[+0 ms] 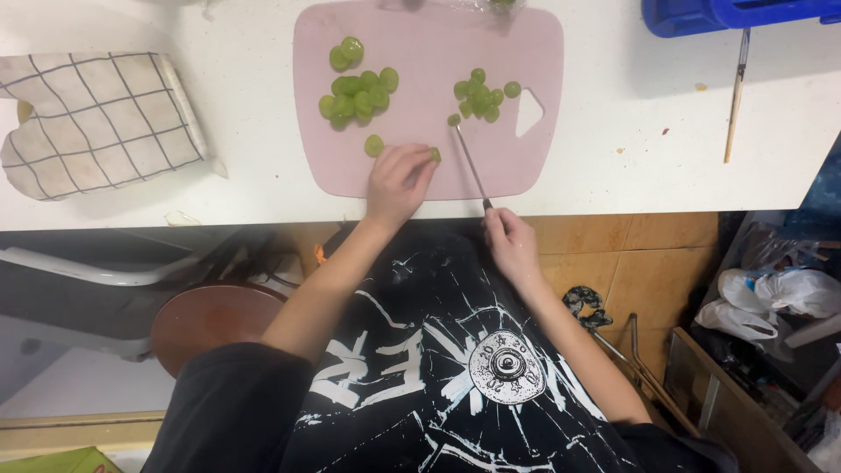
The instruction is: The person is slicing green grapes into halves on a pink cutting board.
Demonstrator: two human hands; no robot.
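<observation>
On the pink board (pixel 420 166), near its front edge, the left hand (pixel 399 180) pinched a small green grape (pixel 434 154) between its fingertips, the fingers drawn together on it. The right hand (pixel 511 243), just off the board's front edge, was closed around the handle of a thin knife (pixel 469 162), whose blade ran up over the board toward a single grape piece (pixel 454 120).

The grape looked light, smooth and round, so it would likely roll or slip under the blade. Its skin seemed taut and its flesh soft, easily crushed, so a light pinch at the sides, clear of the cut line, would suit it.

Two heaps of grapes lay farther back on the board, a larger one (pixel 355 92) at its left and a smaller one (pixel 482 95) at its right. Whether those were halves or whole could not be told.

The knife's handle was hidden inside the fist, and most of the pinched grape behind the fingertips. The board's far edge was cut off. Left of the board lay a checked mitt (pixel 96 123); right of it, a thin stick (pixel 736 96).
</observation>
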